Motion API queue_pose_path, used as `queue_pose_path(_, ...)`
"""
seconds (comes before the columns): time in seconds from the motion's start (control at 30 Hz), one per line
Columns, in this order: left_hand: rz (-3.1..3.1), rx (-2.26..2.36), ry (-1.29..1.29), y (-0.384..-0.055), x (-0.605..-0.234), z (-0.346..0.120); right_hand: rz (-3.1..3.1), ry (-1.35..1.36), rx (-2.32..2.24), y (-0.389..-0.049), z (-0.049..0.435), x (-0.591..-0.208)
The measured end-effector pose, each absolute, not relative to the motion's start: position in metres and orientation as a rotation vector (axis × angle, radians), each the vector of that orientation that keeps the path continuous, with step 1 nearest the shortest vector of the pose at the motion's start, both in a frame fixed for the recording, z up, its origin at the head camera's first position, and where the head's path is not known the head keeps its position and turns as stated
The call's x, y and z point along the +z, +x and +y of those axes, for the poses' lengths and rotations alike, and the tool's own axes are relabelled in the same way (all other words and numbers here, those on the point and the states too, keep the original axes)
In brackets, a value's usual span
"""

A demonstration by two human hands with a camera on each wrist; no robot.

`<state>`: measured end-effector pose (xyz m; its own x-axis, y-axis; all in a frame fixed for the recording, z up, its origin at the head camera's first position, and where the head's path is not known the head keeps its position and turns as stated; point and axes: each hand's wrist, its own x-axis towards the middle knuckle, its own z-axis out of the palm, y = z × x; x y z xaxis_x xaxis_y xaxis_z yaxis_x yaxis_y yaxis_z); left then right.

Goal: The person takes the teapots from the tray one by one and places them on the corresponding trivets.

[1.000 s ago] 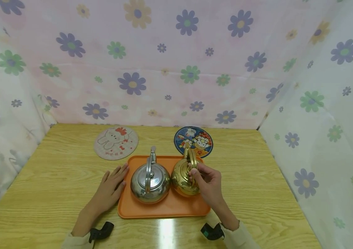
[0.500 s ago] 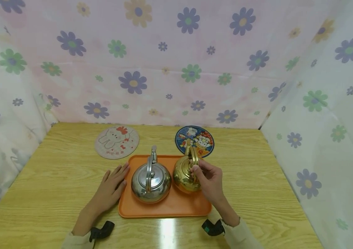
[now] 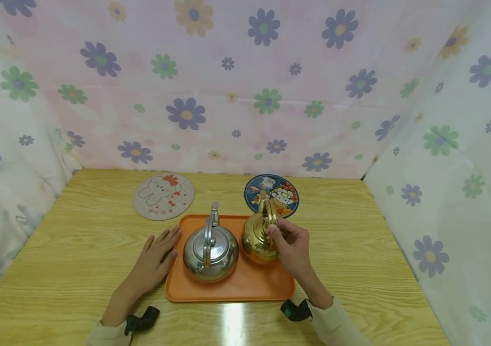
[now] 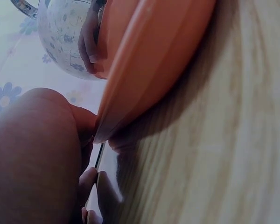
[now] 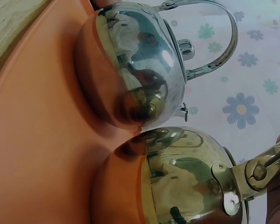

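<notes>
My right hand (image 3: 294,246) grips the raised handle of a gold kettle (image 3: 257,242), whose spout points to the back. In the right wrist view the gold kettle (image 5: 177,177) overlaps the far part of the orange tray (image 5: 32,116). A silver kettle (image 3: 210,254) stands on the tray (image 3: 245,290), left of the gold one, its handle upright. With fingers extended, my left hand (image 3: 154,262) rests at the tray's left edge. The left wrist view shows that hand (image 4: 35,158) right beside the tray's rim (image 4: 144,70).
Behind the tray, a round pink rabbit mat (image 3: 163,197) lies at left. A round blue cartoon mat (image 3: 286,194) lies at right, partly overlapped by the gold kettle's spout. Flowered cloth (image 3: 236,86) encloses the wooden table (image 3: 340,230) at back and sides.
The gold kettle, in my right hand, has shifted a little backward, away from me, and its spout now overlaps more of the blue mat. My left hand and the silver kettle stay put.
</notes>
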<state>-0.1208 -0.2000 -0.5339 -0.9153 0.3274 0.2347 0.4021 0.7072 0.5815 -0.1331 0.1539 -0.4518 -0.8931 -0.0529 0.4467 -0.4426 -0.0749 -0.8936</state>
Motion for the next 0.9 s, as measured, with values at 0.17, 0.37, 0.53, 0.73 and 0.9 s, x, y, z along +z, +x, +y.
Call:
queue_pose_path(0.17, -2.799, -0.985, -0.600, -0.121, -0.534, -0.200, -1.929, 0.525, 2.057, -0.135, 0.154, -0.452)
queue_pose_path(0.37, -2.802, -0.996, -0.600, -0.121, -0.535, -0.201, -1.920, 0.517, 2.053, -0.137, 0.153, -0.453)
queue_pose_path(0.53, -2.789, -0.985, -0.608, -0.123, -0.538, -0.202, -1.923, 0.507, 2.037, -0.139, 0.153, -0.454)
queue_pose_path(0.73, -2.785, -0.976, -0.604, -0.123, -0.538, -0.202, -1.903, 0.519, 2.038, -0.141, 0.153, -0.455)
queue_pose_path(0.9, -2.780, -0.968, -0.603, -0.123, -0.538, -0.202, -1.900, 0.512, 2.038, -0.144, 0.152, -0.455)
